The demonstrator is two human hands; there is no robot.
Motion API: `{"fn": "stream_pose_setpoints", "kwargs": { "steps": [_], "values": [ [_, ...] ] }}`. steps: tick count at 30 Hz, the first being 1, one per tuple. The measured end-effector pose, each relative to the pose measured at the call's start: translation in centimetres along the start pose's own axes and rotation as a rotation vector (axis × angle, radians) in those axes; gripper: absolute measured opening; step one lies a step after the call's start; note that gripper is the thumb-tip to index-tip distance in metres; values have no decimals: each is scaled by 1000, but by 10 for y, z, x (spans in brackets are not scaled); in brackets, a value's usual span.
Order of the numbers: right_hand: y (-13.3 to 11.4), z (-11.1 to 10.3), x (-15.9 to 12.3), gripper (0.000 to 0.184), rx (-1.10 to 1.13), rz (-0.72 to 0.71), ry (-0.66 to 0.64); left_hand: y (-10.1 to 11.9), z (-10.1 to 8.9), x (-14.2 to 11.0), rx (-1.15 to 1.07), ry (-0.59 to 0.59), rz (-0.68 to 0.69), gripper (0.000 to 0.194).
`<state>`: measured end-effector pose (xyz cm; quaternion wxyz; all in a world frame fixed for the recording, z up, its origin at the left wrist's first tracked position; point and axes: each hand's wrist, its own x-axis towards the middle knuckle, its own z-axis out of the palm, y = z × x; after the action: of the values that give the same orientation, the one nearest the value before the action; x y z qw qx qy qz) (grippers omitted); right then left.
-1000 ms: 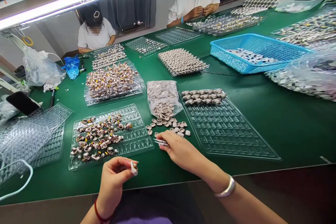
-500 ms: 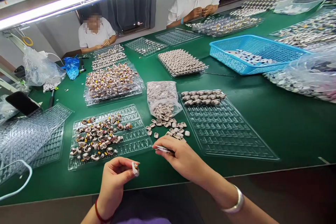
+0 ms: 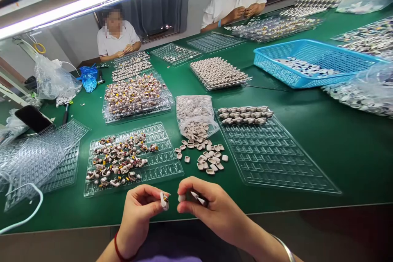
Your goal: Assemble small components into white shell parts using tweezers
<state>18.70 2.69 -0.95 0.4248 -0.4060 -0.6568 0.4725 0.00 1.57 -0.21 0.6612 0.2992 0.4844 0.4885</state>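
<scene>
My left hand (image 3: 136, 213) pinches a small white earbud-like shell (image 3: 164, 201) with dark and yellow parts showing inside. Close beside it, my right hand (image 3: 215, 202) holds a small beige cap (image 3: 181, 198) between thumb and forefinger. A slim white-and-dark tool, probably tweezers (image 3: 199, 199), is tucked in the same hand; most of it is hidden. Loose beige caps (image 3: 210, 159) lie beyond my hands, spilling from a clear plastic bag (image 3: 194, 106). To the left, similar open shells (image 3: 118, 161) fill part of a clear tray (image 3: 166, 168); on the right, closed pieces (image 3: 245, 114) occupy the back rows of another tray (image 3: 276, 159).
Stacked trays of shells (image 3: 135, 94) stand farther back, near a tray of beige pieces (image 3: 217, 73). A blue basket (image 3: 276, 65) is at the right. Empty trays (image 3: 39, 159), a phone (image 3: 32, 118) and a white cable (image 3: 38, 200) lie left. Two people (image 3: 118, 39) work across the table.
My right hand has moved from beside the loose caps towards my left hand, and a beige cap now shows in its fingertips. The left hand still holds the shell. The view has shifted slightly.
</scene>
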Motion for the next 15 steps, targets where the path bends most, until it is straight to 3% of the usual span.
{"fn": "stream_pose_setpoints", "kwargs": {
  "steps": [6, 10, 15],
  "values": [
    [1, 4, 0, 17, 58, -87, 35, 1, 1, 0, -36, -27, -16, 19],
    [1, 2, -2, 15, 110, -56, -13, 1, 2, -1, -45, -37, -11, 19],
    [0, 4, -5, 8, 145, 0, 56, 2, 3, -1, -29, -59, -3, 18]
  ]
}}
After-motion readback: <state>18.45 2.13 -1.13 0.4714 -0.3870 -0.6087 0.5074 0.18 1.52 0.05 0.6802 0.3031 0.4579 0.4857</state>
